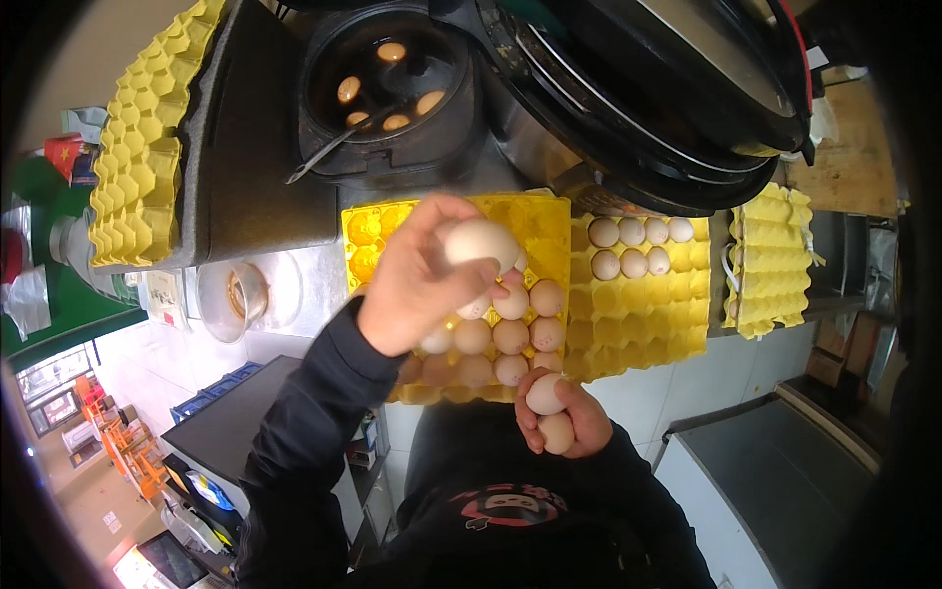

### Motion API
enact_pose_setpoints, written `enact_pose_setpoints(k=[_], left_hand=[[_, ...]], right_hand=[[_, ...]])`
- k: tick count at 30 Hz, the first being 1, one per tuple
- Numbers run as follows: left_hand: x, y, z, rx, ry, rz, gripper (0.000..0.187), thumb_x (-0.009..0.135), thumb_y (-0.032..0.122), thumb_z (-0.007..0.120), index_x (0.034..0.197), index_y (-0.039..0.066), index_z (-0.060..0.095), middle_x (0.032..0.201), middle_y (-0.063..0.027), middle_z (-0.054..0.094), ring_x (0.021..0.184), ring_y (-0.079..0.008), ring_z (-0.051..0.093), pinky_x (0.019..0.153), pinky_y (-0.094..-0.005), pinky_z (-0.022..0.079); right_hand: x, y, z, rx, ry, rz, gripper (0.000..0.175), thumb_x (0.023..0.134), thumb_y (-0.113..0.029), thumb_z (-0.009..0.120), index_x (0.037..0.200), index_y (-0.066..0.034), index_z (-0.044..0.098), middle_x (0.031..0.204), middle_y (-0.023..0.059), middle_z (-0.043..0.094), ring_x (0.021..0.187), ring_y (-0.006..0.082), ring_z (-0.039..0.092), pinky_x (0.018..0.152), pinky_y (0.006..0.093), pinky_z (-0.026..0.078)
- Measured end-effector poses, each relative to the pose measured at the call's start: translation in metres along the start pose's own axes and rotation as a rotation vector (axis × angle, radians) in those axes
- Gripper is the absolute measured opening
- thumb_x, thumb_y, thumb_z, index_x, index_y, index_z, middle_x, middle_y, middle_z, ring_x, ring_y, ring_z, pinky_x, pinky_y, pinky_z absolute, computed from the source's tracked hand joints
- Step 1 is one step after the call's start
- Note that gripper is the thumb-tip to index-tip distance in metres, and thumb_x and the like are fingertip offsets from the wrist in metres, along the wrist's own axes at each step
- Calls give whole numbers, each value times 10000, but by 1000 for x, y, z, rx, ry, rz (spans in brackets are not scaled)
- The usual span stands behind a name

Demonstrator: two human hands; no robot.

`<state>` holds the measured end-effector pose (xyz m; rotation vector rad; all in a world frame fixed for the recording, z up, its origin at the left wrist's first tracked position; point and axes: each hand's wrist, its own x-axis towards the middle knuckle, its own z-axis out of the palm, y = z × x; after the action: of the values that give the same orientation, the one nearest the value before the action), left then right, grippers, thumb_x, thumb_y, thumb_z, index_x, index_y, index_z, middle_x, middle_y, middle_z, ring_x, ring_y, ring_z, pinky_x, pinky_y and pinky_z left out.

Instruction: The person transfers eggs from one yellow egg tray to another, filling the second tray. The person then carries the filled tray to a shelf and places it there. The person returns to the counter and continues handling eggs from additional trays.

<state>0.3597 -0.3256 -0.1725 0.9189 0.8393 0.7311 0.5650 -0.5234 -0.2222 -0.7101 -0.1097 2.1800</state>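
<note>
Raised above a yellow plastic egg tray (541, 247), my left hand (401, 302) grips a pale egg (482, 244) between thumb and fingers. My right hand (592, 423) holds two eggs, an upper egg (546, 394) and a lower egg (556, 433), by the tray's near right corner. Several brown and cream eggs (511, 336) sit in the tray's near rows, some bearing red stamped marks. My left hand and wrist hide part of the tray. To its right, a second yellow tray (640, 324) carries several eggs (631, 232) in its far rows.
A dark cooker pot (383, 158) holds eggs in brown liquid, with a metal ladle (324, 154) leaning out. Beside it stands a large black-lidded cooker (662, 96). Stacked yellow trays (143, 140) rest on a dark box (250, 147). Clear plastic bowls (221, 302) stand at left.
</note>
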Motion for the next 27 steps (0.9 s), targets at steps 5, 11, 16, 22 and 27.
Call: enact_pose_setpoints(k=[5, 11, 16, 22, 27], left_hand=[[-15, -7, 18, 252, 121, 4, 384, 916, -56, 675, 1261, 31, 530, 1078, -89, 681, 935, -169, 697, 897, -298, 561], [-26, -12, 24, 515, 152, 256, 422, 910, -60, 686, 1284, 22, 508, 1185, -93, 642, 1084, -167, 641, 978, -298, 514], [-45, -5, 28, 624, 78, 270, 451, 912, -34, 719, 1305, 23, 506, 1211, -105, 645, 1102, -171, 638, 981, -306, 514], [-44, -1, 30, 720, 117, 368, 456, 856, 6, 785, 1272, 37, 600, 1186, -131, 673, 1095, -285, 668, 951, -353, 540], [-44, 0, 29, 779, 142, 456, 449, 805, 9, 808, 1226, 39, 655, 1170, -140, 687, 1086, -357, 673, 939, -389, 550]], right_hand=[[3, -1, 4, -22, -22, 24, 545, 1046, -576, 558, 1213, -57, 572, 904, 106, 608, 655, 198, 600, 583, 317, 517], [4, 3, 6, 6, -21, 52, 546, 1037, -577, 577, 1216, -61, 573, 900, 111, 608, 652, 202, 601, 574, 315, 514], [1, 7, 12, -9, 14, 39, 544, 1036, -577, 577, 1213, -62, 575, 893, 112, 609, 645, 199, 597, 570, 313, 513], [2, 5, 15, -45, 18, 70, 549, 1037, -582, 571, 1198, -57, 580, 891, 111, 611, 649, 193, 597, 574, 310, 513], [3, 6, 17, -46, 17, 49, 555, 1034, -583, 579, 1189, -50, 575, 896, 111, 616, 643, 192, 597, 574, 310, 516]])
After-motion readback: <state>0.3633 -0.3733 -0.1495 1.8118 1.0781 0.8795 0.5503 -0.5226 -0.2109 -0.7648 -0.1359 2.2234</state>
